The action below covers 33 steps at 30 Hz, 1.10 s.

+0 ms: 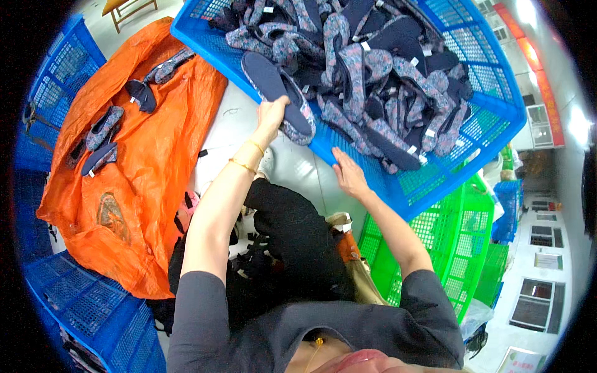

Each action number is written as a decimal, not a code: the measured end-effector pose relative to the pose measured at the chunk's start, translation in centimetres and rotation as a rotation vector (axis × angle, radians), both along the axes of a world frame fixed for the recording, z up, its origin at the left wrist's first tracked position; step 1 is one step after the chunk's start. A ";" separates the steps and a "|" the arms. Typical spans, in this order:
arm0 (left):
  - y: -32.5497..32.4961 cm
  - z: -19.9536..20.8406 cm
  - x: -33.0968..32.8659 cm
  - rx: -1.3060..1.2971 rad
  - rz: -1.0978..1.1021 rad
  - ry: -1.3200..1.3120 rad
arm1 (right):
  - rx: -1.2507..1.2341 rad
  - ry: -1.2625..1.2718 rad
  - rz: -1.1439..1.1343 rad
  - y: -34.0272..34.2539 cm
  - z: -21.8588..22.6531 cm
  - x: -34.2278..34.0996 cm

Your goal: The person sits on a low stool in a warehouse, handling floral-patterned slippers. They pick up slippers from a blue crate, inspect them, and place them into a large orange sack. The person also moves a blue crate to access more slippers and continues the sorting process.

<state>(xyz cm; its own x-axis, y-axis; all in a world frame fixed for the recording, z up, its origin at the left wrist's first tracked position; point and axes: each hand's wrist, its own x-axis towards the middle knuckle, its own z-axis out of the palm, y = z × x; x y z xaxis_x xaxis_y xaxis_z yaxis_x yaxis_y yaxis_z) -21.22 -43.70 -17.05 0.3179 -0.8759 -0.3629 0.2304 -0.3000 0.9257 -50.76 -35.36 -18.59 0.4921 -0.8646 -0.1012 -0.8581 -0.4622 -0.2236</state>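
Note:
My left hand [272,117] is closed around a pair of slippers [263,74] with dark soles and mottled blue-pink fabric, held over the near left rim of a large blue plastic crate [214,64]. Heaped in that crate are many similar slippers [352,74], several with small white tags. Farther right along the same rim lies my right hand [350,175], its fingers stretched out against the edge and holding nothing.
An orange woven sheet [149,161] spreads at the left, with a few slippers [106,127] on it. Blue crates [93,311] stand along the left side. Under the slipper crate's near right corner is a green crate [429,248]. A wooden stool [127,9] stands far left.

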 end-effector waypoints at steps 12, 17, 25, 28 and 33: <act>-3.7 -1.6 0.4 0.052 -0.034 0.130 | -0.064 0.044 -0.060 -0.9 -0.3 2.1; -4.5 -2.6 1.2 0.013 -0.009 0.103 | -0.164 0.020 0.003 -1.6 0.3 2.8; -4.6 -0.3 0.9 0.044 -0.031 0.180 | -0.085 -0.126 0.000 -2.4 1.2 1.8; -4.1 0.8 0.9 0.022 -0.050 0.317 | -0.046 -0.144 -0.003 -2.7 1.1 1.4; -3.0 1.5 2.3 0.022 -0.028 0.428 | -0.027 -0.108 0.018 -3.0 2.1 0.8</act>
<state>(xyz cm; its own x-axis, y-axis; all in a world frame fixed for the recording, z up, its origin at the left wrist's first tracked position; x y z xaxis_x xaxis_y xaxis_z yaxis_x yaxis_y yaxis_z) -18.94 -46.72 -15.56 0.1106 -0.8728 -0.4753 0.5839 -0.3300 0.7417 -49.92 -38.35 -16.48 0.5145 -0.8572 -0.0239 -0.8212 -0.4845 -0.3016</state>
